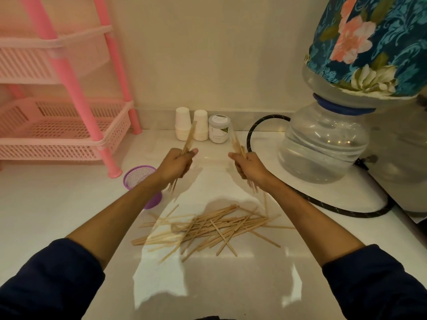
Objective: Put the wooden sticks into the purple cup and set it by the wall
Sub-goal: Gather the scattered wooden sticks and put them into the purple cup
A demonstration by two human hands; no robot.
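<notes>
1. Looking down from the head camera, the left hand (176,166) is fisted round a small bunch of sticks, and the right hand (248,168) is fisted round another bunch, both raised above the counter (57,204)
2. Most wooden sticks (208,229) lie scattered in a loose pile near the person; the purple cup (141,181) stands upright just left of the left forearm, well short of the wall (208,54)
3. To do this step well, I would square each bunch's ends, then lower it upright into the cup's mouth, steadying the light cup against tipping
4. Far off by the wall, a jar (219,129) beside paper cups (191,125) carries a label, too blurred to read surely
</notes>
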